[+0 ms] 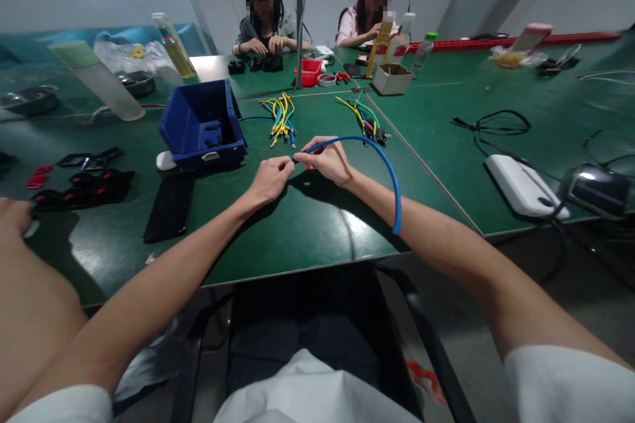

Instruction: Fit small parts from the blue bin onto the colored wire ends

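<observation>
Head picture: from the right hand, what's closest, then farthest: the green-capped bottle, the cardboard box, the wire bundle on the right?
From the right hand:
1. Wire bundle, just beyond, to its right
2. Cardboard box, farther back, right
3. Green-capped bottle, farthest back, right of the box

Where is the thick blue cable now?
In the head view, the thick blue cable is just right of centre, held by the right hand and arching over the right forearm.

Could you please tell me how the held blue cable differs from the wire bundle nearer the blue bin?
The blue cable is held in an arc; the wire bundle lies on the table. The cable is single; the bundle has several wires, some yellow. Both show blue.
</observation>
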Demonstrator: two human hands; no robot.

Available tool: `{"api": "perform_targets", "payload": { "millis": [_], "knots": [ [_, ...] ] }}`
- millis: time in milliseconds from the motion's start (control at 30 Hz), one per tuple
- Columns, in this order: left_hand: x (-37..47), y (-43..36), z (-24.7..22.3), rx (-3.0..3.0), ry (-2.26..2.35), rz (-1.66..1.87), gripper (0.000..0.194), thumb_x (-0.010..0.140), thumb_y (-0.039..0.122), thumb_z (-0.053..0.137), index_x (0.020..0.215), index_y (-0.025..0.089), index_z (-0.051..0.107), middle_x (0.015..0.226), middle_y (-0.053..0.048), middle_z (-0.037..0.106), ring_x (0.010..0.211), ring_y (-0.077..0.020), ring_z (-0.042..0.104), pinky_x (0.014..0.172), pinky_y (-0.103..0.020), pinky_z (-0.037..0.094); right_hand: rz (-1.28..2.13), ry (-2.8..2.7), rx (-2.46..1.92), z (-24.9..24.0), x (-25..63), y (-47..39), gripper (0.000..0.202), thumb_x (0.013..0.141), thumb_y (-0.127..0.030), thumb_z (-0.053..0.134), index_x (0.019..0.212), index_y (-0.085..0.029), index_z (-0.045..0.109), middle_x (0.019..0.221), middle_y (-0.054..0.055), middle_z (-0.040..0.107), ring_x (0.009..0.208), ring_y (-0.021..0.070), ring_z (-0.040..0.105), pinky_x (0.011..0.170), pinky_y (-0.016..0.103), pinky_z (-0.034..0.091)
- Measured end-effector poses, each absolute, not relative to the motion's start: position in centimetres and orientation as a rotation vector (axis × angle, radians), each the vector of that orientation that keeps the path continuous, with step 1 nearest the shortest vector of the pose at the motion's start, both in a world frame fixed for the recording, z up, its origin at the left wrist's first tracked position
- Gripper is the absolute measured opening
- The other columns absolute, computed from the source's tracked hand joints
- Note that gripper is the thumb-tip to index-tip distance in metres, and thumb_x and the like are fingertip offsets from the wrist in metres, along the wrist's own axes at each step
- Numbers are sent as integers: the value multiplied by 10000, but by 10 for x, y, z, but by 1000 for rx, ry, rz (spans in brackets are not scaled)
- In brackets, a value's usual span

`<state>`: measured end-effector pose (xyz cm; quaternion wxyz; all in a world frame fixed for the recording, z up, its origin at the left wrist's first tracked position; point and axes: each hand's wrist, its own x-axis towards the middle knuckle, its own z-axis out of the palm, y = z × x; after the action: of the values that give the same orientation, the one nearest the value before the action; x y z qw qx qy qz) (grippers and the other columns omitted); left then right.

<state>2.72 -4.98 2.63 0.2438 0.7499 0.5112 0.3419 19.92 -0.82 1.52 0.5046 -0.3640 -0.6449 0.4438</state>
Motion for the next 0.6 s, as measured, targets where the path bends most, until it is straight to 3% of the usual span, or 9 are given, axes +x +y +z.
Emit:
{"api": "perform_targets", "payload": {
  "millis": [200,367,600],
  "knots": [
    [31,-52,28,1968,1475,921,322,850,361,419,575,195,390,544,29,388,582,-126,373,577,-269,273,949,-1554,-981,21,196,-17,419,629,-517,832,731,-151,655,581,9,635,523,128,581,480,232,419],
    [31,-54,26,1955,1439,1037,337,862,355,421,567,192,415,528,29,407,557,-124,392,572,-266,292,1095,-1555,-892,25,198,-14,414,608,-477,860,751,-149,654,582,-2,631,509,117,575,472,221,434],
    [27,-49,22,1797,1176,1013,427,901,510,456,616,193,460,541,13,476,494,-109,380,506,-249,310,1269,-1495,-889,24,197,-12,435,641,-502,848,753,-151,616,588,-9,614,493,92,547,459,205,436]
  ]
}}
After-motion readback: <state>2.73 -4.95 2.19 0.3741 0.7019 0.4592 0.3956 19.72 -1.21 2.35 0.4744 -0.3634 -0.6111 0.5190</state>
